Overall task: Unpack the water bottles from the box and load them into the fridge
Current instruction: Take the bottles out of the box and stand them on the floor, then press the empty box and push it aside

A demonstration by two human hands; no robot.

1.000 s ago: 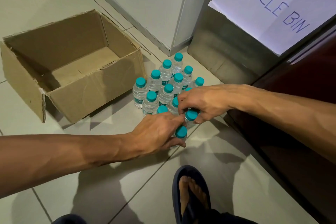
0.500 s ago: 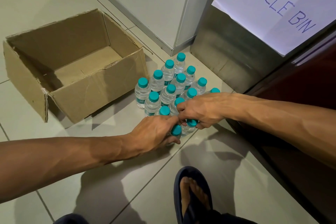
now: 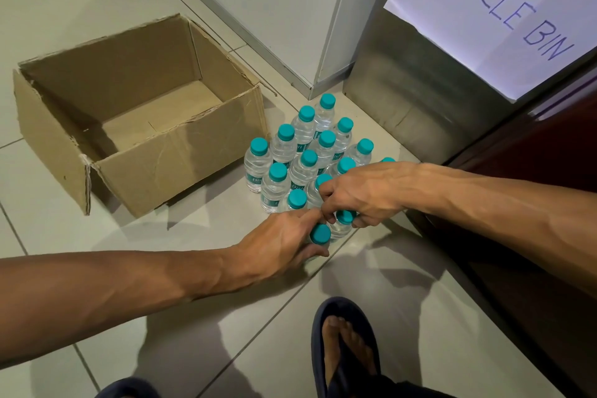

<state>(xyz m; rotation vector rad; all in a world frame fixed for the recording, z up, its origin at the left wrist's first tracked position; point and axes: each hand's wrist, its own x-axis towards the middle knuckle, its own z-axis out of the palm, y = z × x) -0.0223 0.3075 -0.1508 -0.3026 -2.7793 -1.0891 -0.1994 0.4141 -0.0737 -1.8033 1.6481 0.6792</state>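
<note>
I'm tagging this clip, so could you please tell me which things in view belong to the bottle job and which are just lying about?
Part of the job:
- water bottles, standing on the floor
- cardboard box, open, no bottles visible inside
- left hand and right hand, each at a near bottle

Just there:
- "RECYCLE BIN" paper sign
- steel bin
- sandal
</note>
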